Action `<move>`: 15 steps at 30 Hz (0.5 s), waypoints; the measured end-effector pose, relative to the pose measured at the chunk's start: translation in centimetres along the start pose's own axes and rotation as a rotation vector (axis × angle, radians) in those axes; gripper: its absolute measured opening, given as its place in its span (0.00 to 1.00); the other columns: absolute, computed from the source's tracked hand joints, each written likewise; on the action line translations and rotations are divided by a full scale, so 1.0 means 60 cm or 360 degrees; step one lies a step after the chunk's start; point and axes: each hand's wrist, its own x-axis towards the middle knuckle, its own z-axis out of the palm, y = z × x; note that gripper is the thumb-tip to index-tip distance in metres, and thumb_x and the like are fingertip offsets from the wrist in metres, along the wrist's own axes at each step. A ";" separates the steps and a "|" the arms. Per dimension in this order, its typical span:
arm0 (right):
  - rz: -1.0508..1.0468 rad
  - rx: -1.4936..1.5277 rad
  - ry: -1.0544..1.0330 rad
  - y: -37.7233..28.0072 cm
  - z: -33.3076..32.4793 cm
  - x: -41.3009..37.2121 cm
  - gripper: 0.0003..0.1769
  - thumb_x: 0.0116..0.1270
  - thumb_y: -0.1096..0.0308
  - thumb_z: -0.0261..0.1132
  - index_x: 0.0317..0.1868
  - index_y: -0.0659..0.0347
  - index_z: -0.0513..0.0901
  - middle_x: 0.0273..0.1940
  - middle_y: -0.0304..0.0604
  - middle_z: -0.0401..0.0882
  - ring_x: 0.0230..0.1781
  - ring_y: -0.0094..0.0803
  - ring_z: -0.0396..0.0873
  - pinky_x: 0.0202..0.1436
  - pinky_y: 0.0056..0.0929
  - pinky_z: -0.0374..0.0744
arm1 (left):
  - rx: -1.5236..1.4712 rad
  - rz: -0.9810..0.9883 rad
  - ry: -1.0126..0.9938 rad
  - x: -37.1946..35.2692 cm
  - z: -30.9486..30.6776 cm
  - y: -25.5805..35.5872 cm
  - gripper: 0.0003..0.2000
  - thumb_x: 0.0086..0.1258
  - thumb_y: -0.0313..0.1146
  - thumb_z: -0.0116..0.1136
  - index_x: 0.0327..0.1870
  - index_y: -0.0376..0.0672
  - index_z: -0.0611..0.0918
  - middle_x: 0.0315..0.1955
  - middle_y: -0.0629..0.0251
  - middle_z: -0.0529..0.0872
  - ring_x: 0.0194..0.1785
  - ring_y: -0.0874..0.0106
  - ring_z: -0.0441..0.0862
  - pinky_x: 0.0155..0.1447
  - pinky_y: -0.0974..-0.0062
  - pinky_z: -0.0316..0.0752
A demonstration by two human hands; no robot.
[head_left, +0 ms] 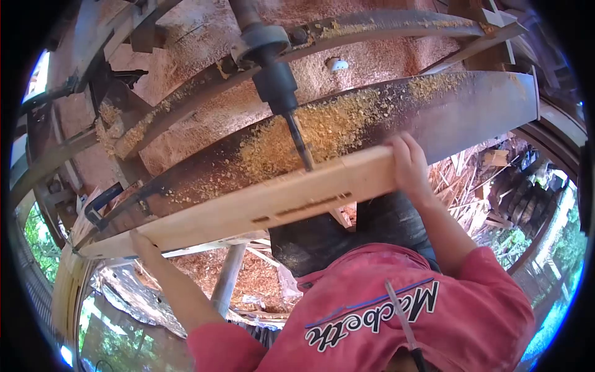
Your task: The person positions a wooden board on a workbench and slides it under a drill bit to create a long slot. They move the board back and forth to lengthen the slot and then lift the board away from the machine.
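A long pale wooden board (248,211) lies slantwise on the near side of a curved metal table (458,118). My right hand (410,167) is closed round its right end, fingers over the top edge. Near the board's left end, my left hand (144,243) grips the lower edge, most of its fingers hidden by the wood. Dark narrow slots (316,203) run along the face towards me. A drill bit (300,144) in a dark chuck (276,88) comes down from above, its tip right at the board's far edge.
Wood chips (328,127) are heaped on the table round the bit. Behind it runs a curved metal bar (372,38), with sawdust (198,37) beyond. A clamp-like dark piece (102,201) sits at the table's left end. Wood scraps (465,177) lie below right.
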 end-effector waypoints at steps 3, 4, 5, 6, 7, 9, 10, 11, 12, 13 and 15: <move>0.0131 0.0023 0.0010 -0.014 -0.011 0.012 0.17 0.74 0.64 0.51 0.43 0.69 0.82 0.38 0.55 0.83 0.41 0.44 0.81 0.51 0.36 0.77 | 0.0314 -0.0158 0.0064 -0.009 -0.002 0.000 0.35 0.72 0.57 0.54 0.60 0.26 0.79 0.56 0.47 0.82 0.54 0.58 0.80 0.60 0.59 0.75; 0.0110 -0.0067 -0.0044 -0.027 -0.009 0.028 0.17 0.74 0.64 0.51 0.43 0.69 0.82 0.39 0.55 0.83 0.41 0.43 0.81 0.51 0.36 0.77 | 0.0271 -0.0196 0.0025 -0.008 0.008 0.021 0.35 0.72 0.57 0.54 0.61 0.27 0.79 0.57 0.47 0.82 0.54 0.57 0.80 0.62 0.59 0.74; 0.0072 -0.0052 -0.0027 -0.028 0.000 0.043 0.18 0.75 0.64 0.50 0.43 0.69 0.83 0.39 0.54 0.84 0.41 0.43 0.81 0.50 0.35 0.77 | 0.0206 -0.0234 -0.0003 -0.008 0.016 0.030 0.36 0.71 0.58 0.54 0.62 0.27 0.79 0.57 0.47 0.82 0.55 0.57 0.80 0.63 0.59 0.74; 0.0056 -0.0055 -0.0034 -0.030 0.003 0.052 0.18 0.75 0.64 0.50 0.43 0.69 0.83 0.39 0.54 0.84 0.41 0.43 0.81 0.50 0.35 0.77 | 0.0194 -0.0240 0.0009 0.005 0.017 0.023 0.36 0.71 0.58 0.54 0.62 0.27 0.79 0.57 0.47 0.82 0.55 0.57 0.80 0.63 0.59 0.74; 0.0082 0.0020 -0.0010 -0.032 0.007 0.052 0.18 0.75 0.63 0.50 0.43 0.69 0.83 0.38 0.54 0.84 0.41 0.43 0.81 0.50 0.35 0.77 | 0.0246 -0.0246 0.0024 0.025 0.015 0.018 0.36 0.71 0.58 0.54 0.62 0.27 0.79 0.57 0.48 0.82 0.55 0.57 0.80 0.63 0.60 0.74; 0.0084 0.0094 0.0023 -0.034 0.004 0.047 0.18 0.75 0.63 0.50 0.43 0.68 0.83 0.38 0.53 0.84 0.41 0.43 0.81 0.50 0.36 0.77 | 0.0272 -0.0248 0.0039 0.028 0.011 0.013 0.37 0.71 0.59 0.54 0.62 0.26 0.79 0.57 0.48 0.82 0.55 0.57 0.80 0.63 0.60 0.74; 0.0082 0.0029 0.0028 -0.027 -0.001 0.029 0.18 0.75 0.63 0.51 0.43 0.68 0.83 0.38 0.53 0.84 0.41 0.43 0.82 0.50 0.36 0.77 | 0.0282 -0.0218 0.0060 0.005 0.011 0.015 0.37 0.71 0.59 0.54 0.62 0.26 0.80 0.57 0.48 0.82 0.56 0.57 0.80 0.63 0.60 0.74; 0.0091 -0.0039 0.0031 -0.019 -0.004 0.011 0.18 0.75 0.63 0.51 0.42 0.68 0.83 0.37 0.53 0.84 0.41 0.43 0.82 0.50 0.36 0.77 | 0.0303 -0.0191 0.0079 -0.015 0.011 0.018 0.36 0.71 0.58 0.53 0.61 0.26 0.80 0.57 0.48 0.82 0.56 0.58 0.80 0.62 0.61 0.74; 0.0085 -0.0040 0.0036 -0.003 -0.007 -0.003 0.18 0.75 0.63 0.51 0.42 0.68 0.83 0.37 0.53 0.84 0.41 0.43 0.82 0.50 0.36 0.77 | 0.0295 -0.0191 0.0076 -0.029 0.009 0.019 0.36 0.71 0.58 0.53 0.61 0.26 0.80 0.57 0.48 0.82 0.56 0.58 0.80 0.62 0.61 0.74; 0.0149 -0.0006 0.0033 0.011 -0.008 -0.014 0.18 0.75 0.62 0.51 0.42 0.68 0.83 0.37 0.53 0.84 0.42 0.43 0.82 0.51 0.35 0.77 | 0.0390 -0.0167 0.0089 -0.040 0.004 0.018 0.37 0.71 0.59 0.53 0.61 0.27 0.80 0.57 0.47 0.82 0.56 0.57 0.80 0.62 0.60 0.74; -0.0096 -0.0052 0.0026 0.018 -0.011 0.002 0.18 0.75 0.63 0.50 0.42 0.68 0.83 0.38 0.53 0.84 0.42 0.42 0.82 0.51 0.35 0.77 | 0.0485 -0.0151 0.0098 -0.036 0.012 0.022 0.37 0.71 0.59 0.53 0.62 0.27 0.80 0.58 0.47 0.82 0.56 0.57 0.79 0.63 0.60 0.73</move>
